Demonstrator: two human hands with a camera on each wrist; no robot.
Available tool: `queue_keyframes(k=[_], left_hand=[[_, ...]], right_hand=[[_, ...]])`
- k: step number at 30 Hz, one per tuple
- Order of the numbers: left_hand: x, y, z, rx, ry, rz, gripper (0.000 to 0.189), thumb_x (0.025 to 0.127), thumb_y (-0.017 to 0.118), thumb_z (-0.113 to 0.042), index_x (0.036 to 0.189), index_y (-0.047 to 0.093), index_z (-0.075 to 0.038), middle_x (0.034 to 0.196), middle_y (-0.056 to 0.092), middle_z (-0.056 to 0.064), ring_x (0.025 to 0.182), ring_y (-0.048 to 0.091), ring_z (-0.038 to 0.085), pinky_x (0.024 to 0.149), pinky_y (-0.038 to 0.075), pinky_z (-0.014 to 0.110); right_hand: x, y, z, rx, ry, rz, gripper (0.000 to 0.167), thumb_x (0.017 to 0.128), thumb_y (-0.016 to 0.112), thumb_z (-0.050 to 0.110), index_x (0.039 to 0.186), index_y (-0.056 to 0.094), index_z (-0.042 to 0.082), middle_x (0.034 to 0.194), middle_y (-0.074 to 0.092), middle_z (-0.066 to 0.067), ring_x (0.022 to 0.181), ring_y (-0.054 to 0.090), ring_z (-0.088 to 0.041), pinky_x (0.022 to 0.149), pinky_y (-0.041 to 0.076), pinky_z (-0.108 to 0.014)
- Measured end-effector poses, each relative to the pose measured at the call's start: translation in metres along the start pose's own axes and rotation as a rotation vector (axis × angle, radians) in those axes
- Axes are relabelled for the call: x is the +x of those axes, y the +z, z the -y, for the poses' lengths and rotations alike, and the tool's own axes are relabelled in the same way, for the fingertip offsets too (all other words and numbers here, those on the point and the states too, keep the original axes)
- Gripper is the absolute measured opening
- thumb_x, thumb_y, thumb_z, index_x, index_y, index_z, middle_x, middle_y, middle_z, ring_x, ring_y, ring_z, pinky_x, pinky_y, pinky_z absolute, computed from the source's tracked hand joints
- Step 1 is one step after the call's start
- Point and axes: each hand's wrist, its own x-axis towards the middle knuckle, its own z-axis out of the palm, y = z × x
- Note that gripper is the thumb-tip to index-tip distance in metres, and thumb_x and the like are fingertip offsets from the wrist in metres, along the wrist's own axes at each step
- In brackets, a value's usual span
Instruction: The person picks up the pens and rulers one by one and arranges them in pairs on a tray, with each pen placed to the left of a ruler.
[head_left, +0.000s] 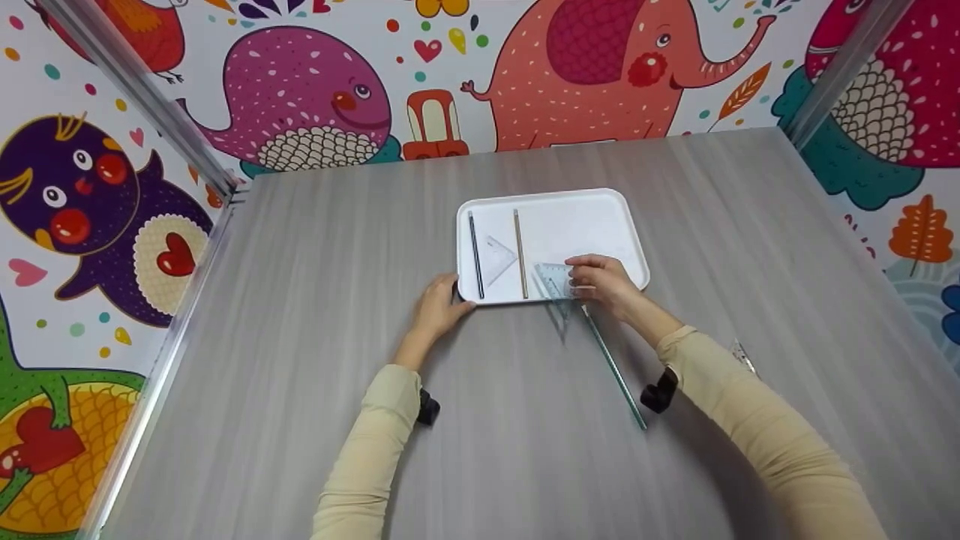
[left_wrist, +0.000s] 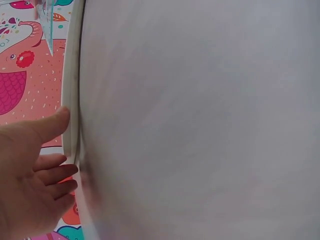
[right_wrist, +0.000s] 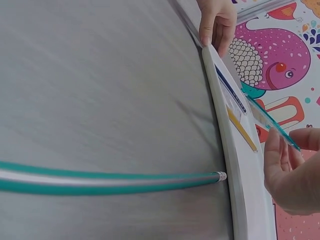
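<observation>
At the white tray's point(head_left: 585, 217) near left corner, my left hand point(head_left: 437, 306) grips the edge, its thumb along the near rim and fingers by the left side. My right hand point(head_left: 606, 285) pinches a clear, bluish set square point(head_left: 553, 279) between thumb and fingers, tilted above the tray's near edge. Inside the tray lie a dark pencil point(head_left: 476, 255), another clear set square point(head_left: 498, 259) and a yellow-brown pencil point(head_left: 520, 255). A green pencil point(head_left: 615, 367) lies on the table, its far end close to the tray's near rim.
A small clear ruler-like piece point(head_left: 742, 358) with markings lies on the grey table point(head_left: 322, 262), partly hidden by the right sleeve. Behind the table and along its sides stand walls printed with cartoon animals, with metal posts point(head_left: 150, 97) at the corners.
</observation>
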Motion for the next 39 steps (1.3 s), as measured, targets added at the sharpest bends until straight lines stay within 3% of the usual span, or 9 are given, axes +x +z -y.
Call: queue_keyframes(k=[16,27,39], left_hand=[[-0.002,0.001,-0.001,-0.012,0.003,0.007,0.049,0.078,0.070,-0.015,0.118,0.053,0.008,0.116,0.055,0.021,0.111,0.050,0.033,0.097,0.039,0.040],[0.001,0.000,-0.001,-0.014,-0.009,0.023,0.045,0.079,0.070,-0.014,0.117,0.055,0.005,0.115,0.056,0.020,0.110,0.051,0.031,0.096,0.039,0.039],[0.000,-0.002,-0.001,-0.023,-0.003,0.023,0.047,0.078,0.070,-0.013,0.117,0.054,0.007,0.117,0.055,0.022,0.112,0.050,0.032,0.098,0.038,0.039]], right_hand=[[0.013,0.001,0.011,-0.028,0.000,-0.028,0.033,0.087,0.049,0.000,0.119,0.048,-0.008,0.082,0.053,0.000,0.072,0.055,-0.009,0.068,0.052,-0.021],[0.022,0.001,0.016,-0.033,-0.013,-0.041,0.033,0.087,0.048,-0.001,0.119,0.047,-0.009,0.078,0.055,0.001,0.069,0.056,-0.008,0.067,0.052,-0.020],[0.036,0.012,0.020,-0.107,0.005,-0.062,0.036,0.088,0.048,0.001,0.122,0.048,-0.008,0.086,0.052,-0.003,0.073,0.056,-0.009,0.070,0.052,-0.022]])
